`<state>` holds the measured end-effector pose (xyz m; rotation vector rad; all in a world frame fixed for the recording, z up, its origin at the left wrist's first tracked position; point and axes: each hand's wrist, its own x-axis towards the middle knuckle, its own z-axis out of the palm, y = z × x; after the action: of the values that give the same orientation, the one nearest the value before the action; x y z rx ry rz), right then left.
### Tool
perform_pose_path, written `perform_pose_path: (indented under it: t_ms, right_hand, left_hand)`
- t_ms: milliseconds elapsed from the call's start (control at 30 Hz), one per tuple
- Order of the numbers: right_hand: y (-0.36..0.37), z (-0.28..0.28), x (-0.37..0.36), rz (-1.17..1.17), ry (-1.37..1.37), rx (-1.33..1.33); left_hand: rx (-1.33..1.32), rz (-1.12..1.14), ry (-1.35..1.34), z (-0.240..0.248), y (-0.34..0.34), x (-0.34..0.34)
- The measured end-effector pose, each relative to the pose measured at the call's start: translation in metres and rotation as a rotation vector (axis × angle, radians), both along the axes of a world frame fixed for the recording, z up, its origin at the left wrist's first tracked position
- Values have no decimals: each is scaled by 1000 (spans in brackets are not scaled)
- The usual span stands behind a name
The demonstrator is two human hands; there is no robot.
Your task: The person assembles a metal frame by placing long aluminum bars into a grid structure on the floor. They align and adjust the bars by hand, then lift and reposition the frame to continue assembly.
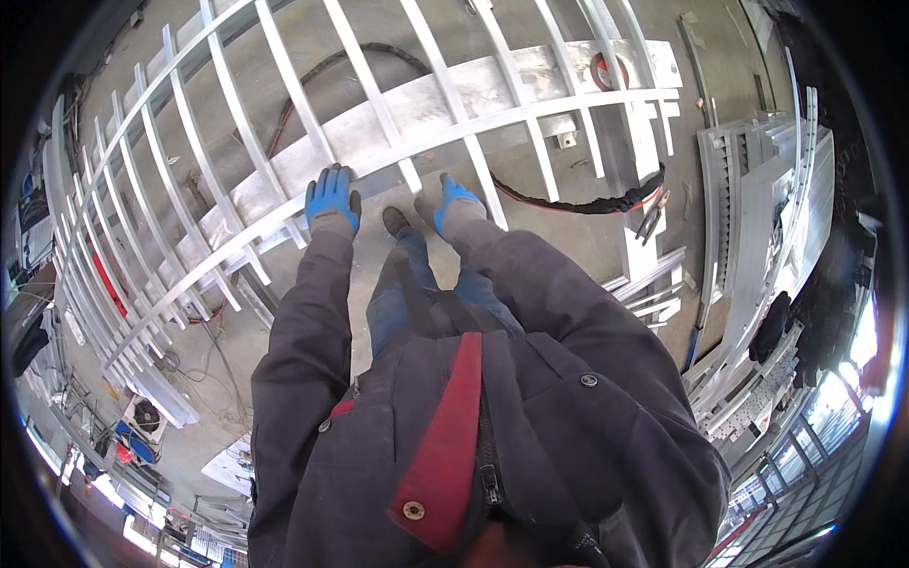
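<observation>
In front of me lies a metal railing panel (511, 115), a long rail crossed by many slim bars. My left hand (331, 201), in a blue and grey glove, rests its outstretched fingers at the near edge of the rail, between two bars. To the right, my right hand (451, 204), gloved the same way, is held just on the near side of the rail, beside the end of a crossbar (409, 176). Its fingers are apart and nothing shows in them; whether it touches the bar I cannot tell.
Under the panel runs a pale, flat beam (365, 131). A dark cable (559, 204) leads to a welding clamp (651, 218) at the right, and a reddish ring (609, 71) lies farther back. Metal profiles (767, 199) are stacked at the right; a loose wire (222, 355) is on the left floor.
</observation>
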<state>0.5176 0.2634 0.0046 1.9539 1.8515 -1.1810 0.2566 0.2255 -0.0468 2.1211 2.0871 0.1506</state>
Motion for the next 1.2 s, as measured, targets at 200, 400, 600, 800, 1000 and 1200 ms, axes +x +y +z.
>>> perform_pose_path:
  t_ms: [200, 400, 600, 800, 1000, 1200]
  right_hand:
    - [-26, -36, -25, -58, -4, -81]
    - [-78, -30, 10, 3, -16, -99]
    - [-66, -4, 1, 83, 200, 112]
    - [-19, 2, -105, -2, 282, -297]
    - [-10, -27, -177, 11, 41, -150]
    - [-29, -43, -198, -58, -132, -98]
  left_hand:
    - [-105, 28, -3, -7, 20, -9]
    - [-45, 92, -191, 2, 10, -16]
    - [145, 357, -320, 29, -74, -64]
    - [-150, 474, -441, 54, -159, -86]
    - [-50, 139, -38, 41, -102, -124]
    - [-244, -137, 140, 6, -10, -136]
